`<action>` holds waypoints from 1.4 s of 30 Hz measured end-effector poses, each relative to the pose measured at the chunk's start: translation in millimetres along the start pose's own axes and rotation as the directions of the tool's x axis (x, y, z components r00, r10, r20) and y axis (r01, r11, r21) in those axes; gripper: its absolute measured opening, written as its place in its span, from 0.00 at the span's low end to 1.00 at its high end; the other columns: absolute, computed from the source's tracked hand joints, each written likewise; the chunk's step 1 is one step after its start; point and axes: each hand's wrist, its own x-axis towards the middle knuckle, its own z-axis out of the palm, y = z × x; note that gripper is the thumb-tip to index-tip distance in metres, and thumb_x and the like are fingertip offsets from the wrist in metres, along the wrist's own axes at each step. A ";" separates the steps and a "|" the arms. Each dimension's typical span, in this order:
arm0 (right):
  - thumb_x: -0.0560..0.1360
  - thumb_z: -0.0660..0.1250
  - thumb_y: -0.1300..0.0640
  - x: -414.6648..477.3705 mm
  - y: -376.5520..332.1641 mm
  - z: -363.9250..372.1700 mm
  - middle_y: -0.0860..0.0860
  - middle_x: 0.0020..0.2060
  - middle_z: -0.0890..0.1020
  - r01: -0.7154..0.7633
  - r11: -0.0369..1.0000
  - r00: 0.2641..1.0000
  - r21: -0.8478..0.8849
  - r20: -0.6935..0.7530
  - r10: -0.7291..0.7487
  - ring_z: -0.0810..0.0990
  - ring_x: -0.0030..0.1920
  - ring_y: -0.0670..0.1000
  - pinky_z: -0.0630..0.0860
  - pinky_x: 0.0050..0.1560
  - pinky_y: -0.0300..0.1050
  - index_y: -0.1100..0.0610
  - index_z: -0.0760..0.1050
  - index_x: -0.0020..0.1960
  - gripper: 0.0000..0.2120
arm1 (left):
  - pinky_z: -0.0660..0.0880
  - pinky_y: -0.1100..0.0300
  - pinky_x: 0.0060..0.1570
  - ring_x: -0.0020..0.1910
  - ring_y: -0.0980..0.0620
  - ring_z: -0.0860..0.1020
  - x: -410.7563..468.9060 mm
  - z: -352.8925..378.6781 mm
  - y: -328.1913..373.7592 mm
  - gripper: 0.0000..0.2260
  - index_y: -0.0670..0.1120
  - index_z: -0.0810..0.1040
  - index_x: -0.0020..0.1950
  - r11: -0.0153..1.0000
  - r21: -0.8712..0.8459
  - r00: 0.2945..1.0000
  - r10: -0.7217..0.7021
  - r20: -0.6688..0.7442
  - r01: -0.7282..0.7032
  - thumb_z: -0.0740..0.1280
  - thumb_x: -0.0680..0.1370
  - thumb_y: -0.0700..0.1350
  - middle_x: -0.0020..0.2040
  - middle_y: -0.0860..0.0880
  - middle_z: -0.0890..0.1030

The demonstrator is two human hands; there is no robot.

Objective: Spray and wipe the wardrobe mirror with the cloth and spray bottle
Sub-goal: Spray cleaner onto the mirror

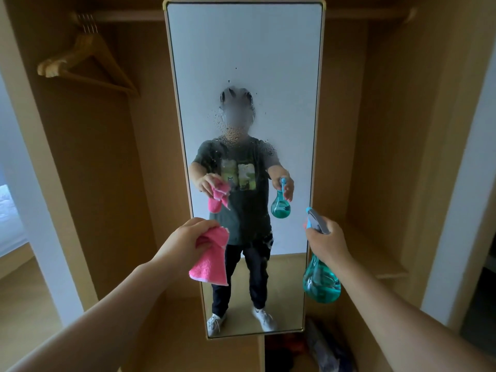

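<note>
Tall mirror (243, 49), centre frame, beaded with droplets (218, 119) mid-height. Left grip (188, 240) clutches a bunched pink cloth (212, 261); right grip (326, 241) curls round a teal spray bottle (320, 281) at its neck.

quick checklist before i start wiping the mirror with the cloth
1. Spray on the mirror: ok, droplets cover its middle.
2. Grip on the cloth: ok, the left hand grips it, one end hanging loose.
3. The cloth at the wet patch: not ok, it hangs lower than the droplets.
4. The spray bottle out of the way: ok, the right hand holds it by the mirror's right edge.
5. Some liquid left for another spray: ok, it shows in the bottle.
6. Whole glass wetted: not ok, the top looks dry.
</note>
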 end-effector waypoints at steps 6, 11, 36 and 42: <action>0.79 0.64 0.56 -7.8 15.0 5.7 0.51 0.43 0.76 -0.032 0.999 1.000 0.004 0.001 0.032 0.77 0.41 0.49 0.69 0.31 0.35 0.51 0.71 0.63 0.13 | 0.73 0.62 0.54 0.54 0.56 0.74 -10.1 10.4 -9.3 0.20 0.55 0.76 0.63 1.000 -0.003 0.999 -0.025 0.021 0.025 0.67 0.76 0.36 0.55 0.59 0.75; 0.78 0.64 0.55 -7.8 20.4 4.8 0.48 0.43 0.75 -0.047 0.999 0.999 0.005 -0.018 0.047 0.76 0.42 0.48 0.68 0.32 0.35 0.48 0.70 0.60 0.11 | 0.75 0.59 0.55 0.54 0.55 0.74 -13.4 11.1 -11.1 0.19 0.55 0.76 0.63 1.000 -0.006 0.999 -0.030 0.027 0.030 0.67 0.76 0.36 0.55 0.58 0.76; 0.77 0.62 0.60 -21.2 -13.4 76.4 0.48 0.34 0.72 0.116 0.992 0.981 0.038 0.151 -0.121 0.72 0.34 0.47 0.68 0.31 0.34 0.54 0.73 0.47 0.03 | 0.76 0.62 0.52 0.55 0.57 0.74 -48.6 -25.7 -49.1 0.20 0.57 0.75 0.63 0.992 0.011 0.991 -0.122 -0.048 0.123 0.66 0.76 0.36 0.55 0.61 0.74; 0.76 0.62 0.63 -20.2 -18.1 82.5 0.52 0.31 0.66 0.105 0.994 0.986 0.023 0.128 -0.107 0.64 0.30 0.49 0.64 0.27 0.37 0.59 0.67 0.37 0.10 | 0.76 0.61 0.52 0.55 0.57 0.74 -51.8 -32.8 -56.5 0.20 0.58 0.75 0.63 0.991 0.002 0.989 -0.132 -0.059 0.132 0.66 0.76 0.36 0.55 0.61 0.74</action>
